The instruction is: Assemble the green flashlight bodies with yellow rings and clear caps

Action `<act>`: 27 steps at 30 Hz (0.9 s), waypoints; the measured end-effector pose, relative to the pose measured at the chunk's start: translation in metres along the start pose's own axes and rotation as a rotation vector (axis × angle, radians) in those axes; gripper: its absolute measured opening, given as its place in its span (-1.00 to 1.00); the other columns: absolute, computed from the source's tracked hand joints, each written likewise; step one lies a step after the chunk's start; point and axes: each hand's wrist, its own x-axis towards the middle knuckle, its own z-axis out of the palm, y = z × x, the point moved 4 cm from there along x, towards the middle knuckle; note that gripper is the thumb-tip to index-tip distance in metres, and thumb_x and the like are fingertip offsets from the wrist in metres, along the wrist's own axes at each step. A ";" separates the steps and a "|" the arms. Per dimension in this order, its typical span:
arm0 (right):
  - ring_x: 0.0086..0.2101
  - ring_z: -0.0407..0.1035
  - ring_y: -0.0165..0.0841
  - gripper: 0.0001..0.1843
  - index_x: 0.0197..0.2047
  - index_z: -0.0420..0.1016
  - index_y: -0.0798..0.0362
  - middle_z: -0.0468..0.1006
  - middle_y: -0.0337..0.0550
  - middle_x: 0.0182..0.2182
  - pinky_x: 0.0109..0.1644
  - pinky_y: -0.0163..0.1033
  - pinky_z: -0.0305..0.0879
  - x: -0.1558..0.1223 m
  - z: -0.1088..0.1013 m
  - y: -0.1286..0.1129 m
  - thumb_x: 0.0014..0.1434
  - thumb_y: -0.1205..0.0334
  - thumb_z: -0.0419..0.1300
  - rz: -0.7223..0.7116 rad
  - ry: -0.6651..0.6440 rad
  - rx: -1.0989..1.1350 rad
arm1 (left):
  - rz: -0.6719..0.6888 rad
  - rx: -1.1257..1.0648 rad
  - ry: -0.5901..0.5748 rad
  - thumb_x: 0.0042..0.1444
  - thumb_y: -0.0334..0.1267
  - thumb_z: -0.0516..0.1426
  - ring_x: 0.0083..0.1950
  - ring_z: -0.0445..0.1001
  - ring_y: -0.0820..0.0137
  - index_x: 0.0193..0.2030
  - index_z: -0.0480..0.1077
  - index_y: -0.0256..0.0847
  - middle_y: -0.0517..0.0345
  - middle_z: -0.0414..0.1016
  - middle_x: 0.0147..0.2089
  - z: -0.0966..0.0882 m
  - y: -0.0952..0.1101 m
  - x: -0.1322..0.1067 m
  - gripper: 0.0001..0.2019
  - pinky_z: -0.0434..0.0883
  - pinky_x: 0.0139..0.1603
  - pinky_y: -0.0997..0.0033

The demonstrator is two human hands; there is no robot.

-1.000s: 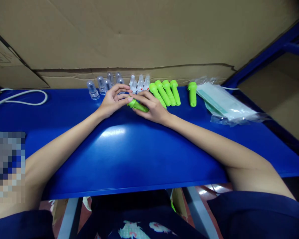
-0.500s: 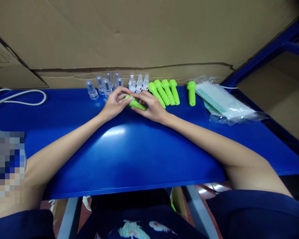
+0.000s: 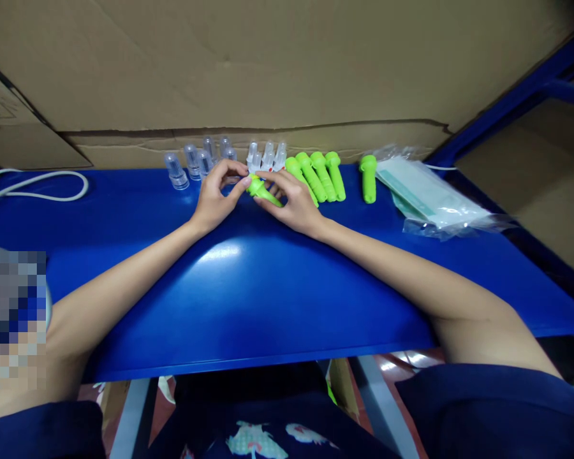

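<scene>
Both my hands are around one lime-green flashlight (image 3: 263, 190), held tilted just above the blue table. My right hand (image 3: 291, 201) grips its body, thumb underneath and fingers over the top. My left hand (image 3: 220, 191) pinches at the wider head end with thumb and fingertips. Behind the hands stand several small clear-topped white pieces (image 3: 268, 157), some with a red dot. Several clear ribbed plastic tubes (image 3: 175, 172) stand upright behind my left hand. Right of my right hand, several more green flashlights (image 3: 318, 175) lie side by side in a row.
Farther right lies a single green flashlight (image 3: 368, 180), beside clear plastic bags (image 3: 435, 191) with pale sheets inside. A white cable (image 3: 52, 197) loops over the left of the blue table (image 3: 268, 293). A cardboard wall (image 3: 268, 70) closes off the back. Part of the left edge is pixelated.
My left fingers have shifted slightly on the flashlight's head, and the thumb has drawn back a little to the left. More of the head shows now.
</scene>
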 end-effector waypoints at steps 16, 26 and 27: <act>-0.07 0.50 -0.18 -0.51 0.22 0.44 0.10 0.60 0.04 0.05 0.00 -0.10 0.46 -0.003 0.006 -0.003 0.21 0.29 0.24 0.122 -0.057 0.006 | 0.156 0.791 -0.206 0.38 -0.27 0.02 0.19 0.52 0.04 -0.08 0.50 -0.22 -0.11 0.60 0.12 0.008 0.026 -0.007 -0.78 0.28 0.33 -0.15; -0.02 0.51 -0.14 -0.57 0.17 0.50 0.08 0.63 0.03 -0.02 0.09 -0.06 0.44 -0.004 0.010 -0.009 0.23 0.28 0.23 0.131 -0.097 -0.002 | 0.187 0.812 -0.287 0.30 -0.39 0.02 0.15 0.54 0.05 -0.14 0.51 -0.23 -0.11 0.60 0.11 0.015 0.024 -0.010 -0.78 0.27 0.34 -0.19; -0.02 0.52 -0.14 -0.57 0.17 0.50 0.09 0.64 0.03 -0.01 0.09 -0.06 0.44 -0.004 0.010 -0.010 0.23 0.28 0.23 0.136 -0.099 -0.002 | 0.184 0.806 -0.294 0.30 -0.39 0.03 0.15 0.54 0.06 -0.14 0.50 -0.23 -0.11 0.60 0.12 0.015 0.025 -0.010 -0.79 0.26 0.33 -0.18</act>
